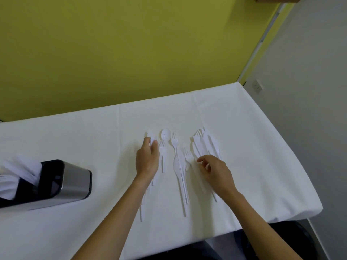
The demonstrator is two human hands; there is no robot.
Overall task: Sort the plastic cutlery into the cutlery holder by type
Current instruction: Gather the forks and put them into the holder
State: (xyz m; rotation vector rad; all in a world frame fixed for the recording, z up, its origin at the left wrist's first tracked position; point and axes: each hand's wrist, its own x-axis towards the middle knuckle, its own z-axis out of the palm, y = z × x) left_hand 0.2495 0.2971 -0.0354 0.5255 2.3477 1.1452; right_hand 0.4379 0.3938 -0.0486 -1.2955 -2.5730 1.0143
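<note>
Plastic cutlery, all white, lies scattered in the middle of a table covered with a white cloth. Pieces lie roughly lengthwise, handles toward the person. A spoon sits at the far edge of the spread, its bowl up, with a fork just beside it on the right. A further fork lies nearer, between the two hands. On the right a loose bundle of forks and knives overlaps in a heap.

The left hand rests palm down over the left part of the spread, its fingers curled around the tip of a white piece; whether that piece is truly gripped cannot be told. More handles stick out from under the left wrist and forearm. The right hand hovers at the near end of the right bundle, fingers loosely bent and apart, touching or nearly touching the handles, with nothing clearly grasped.

Well to the left, at the table's near left edge, lies the cutlery holder, a metal container with dark compartments, seen tilted by the wide lens. White pieces already stand in its leftmost part. Behind the table rises a yellow-green wall.
</note>
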